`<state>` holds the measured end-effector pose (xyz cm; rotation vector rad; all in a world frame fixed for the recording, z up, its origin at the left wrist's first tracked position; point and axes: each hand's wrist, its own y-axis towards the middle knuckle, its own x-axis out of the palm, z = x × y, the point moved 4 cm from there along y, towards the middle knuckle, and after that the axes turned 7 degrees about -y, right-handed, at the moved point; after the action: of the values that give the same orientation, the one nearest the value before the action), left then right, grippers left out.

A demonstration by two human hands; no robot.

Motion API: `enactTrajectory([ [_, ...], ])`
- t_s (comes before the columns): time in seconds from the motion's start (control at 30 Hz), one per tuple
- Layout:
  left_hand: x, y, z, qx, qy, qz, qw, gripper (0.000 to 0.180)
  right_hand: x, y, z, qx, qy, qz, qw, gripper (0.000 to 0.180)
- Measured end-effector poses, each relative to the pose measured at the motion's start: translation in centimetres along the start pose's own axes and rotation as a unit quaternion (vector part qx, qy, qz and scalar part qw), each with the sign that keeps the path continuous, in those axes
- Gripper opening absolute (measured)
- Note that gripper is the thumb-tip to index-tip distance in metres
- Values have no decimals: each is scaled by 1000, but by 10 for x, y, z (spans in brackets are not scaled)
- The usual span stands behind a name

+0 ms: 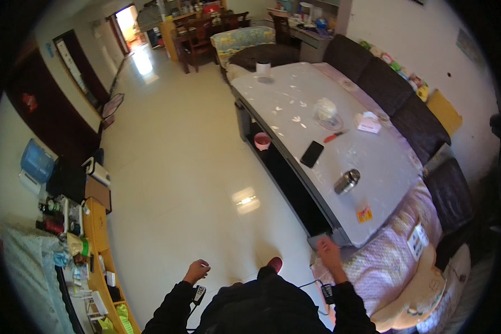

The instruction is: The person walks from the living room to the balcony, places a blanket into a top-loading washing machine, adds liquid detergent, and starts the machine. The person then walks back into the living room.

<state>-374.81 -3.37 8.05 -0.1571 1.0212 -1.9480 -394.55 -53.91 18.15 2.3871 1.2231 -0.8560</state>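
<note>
My left hand (197,271) hangs over the floor, its fingers loosely bent and a little apart, with nothing visible in it. My right hand (329,253) is beside the near corner of the long grey table (295,133); its fingers are blurred, and I cannot tell if they touch the edge. A small device is strapped to each wrist. Nearest to the right hand on the tabletop are an orange-yellow packet (364,214) and a metal flask (347,182) lying tilted. Farther up are a black phone (312,154), a red-handled knife (333,137), a tissue box (368,122) and a clear plastic bag (324,109).
A pink bowl (262,141) sits on the shelf under the tabletop. Brown sofas (392,83) line the right, with a pale quilted cover (373,273) near me. A cluttered wooden cabinet (98,222) stands at left. Tiled floor (167,167) runs toward a bright doorway.
</note>
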Motion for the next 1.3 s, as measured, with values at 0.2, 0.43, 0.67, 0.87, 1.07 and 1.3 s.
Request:
enactTrajectory([
  [0.2,16,23,32,3,-6,-5,1000,28,-137,135,-168,-138,23,119,983,12],
  [0.43,5,54,46,-15,34,12,999,31,-112,184,-210,-102,125,38,986,10],
  [0.67,-33,120,27,45,182,-81,979,28,-61,220,-233,-80,76,24,994,11],
  [0.87,-67,182,63,43,111,-59,991,26,-46,252,-276,-92,51,41,994,11],
  [1.07,-70,223,130,8,53,-63,997,28,-31,251,-275,-64,-9,58,996,12],
  [1.3,-33,235,166,-3,62,-109,992,27,-7,240,-222,22,39,24,999,11],
])
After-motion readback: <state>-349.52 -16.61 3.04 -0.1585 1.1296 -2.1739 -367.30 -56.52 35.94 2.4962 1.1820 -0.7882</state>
